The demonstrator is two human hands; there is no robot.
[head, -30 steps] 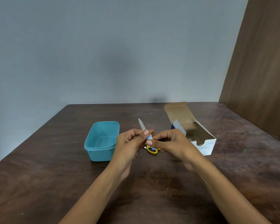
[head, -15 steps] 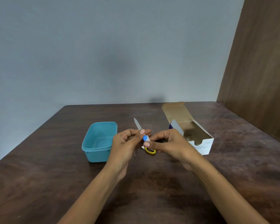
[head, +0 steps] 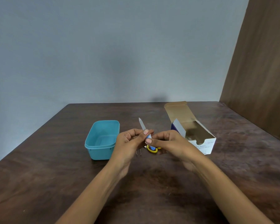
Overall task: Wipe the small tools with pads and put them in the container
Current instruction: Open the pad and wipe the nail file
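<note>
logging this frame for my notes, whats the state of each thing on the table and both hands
teal container: open, no lid, upright, nothing visible inside
swab box: flap open, lying on table
nail file: held off the table, metal tip pointing up and away
left hand: grips the nail file
right hand: pinches the file's blue end
yellow tool: lying on table, partly hidden by hands
tweezers: lying on table, mostly hidden

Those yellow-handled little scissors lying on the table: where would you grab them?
By the yellow handle loops of the scissors, from above: they lie flat on the table, and the loops are the widest part showing. The rest sits hidden behind the right hand.
</note>
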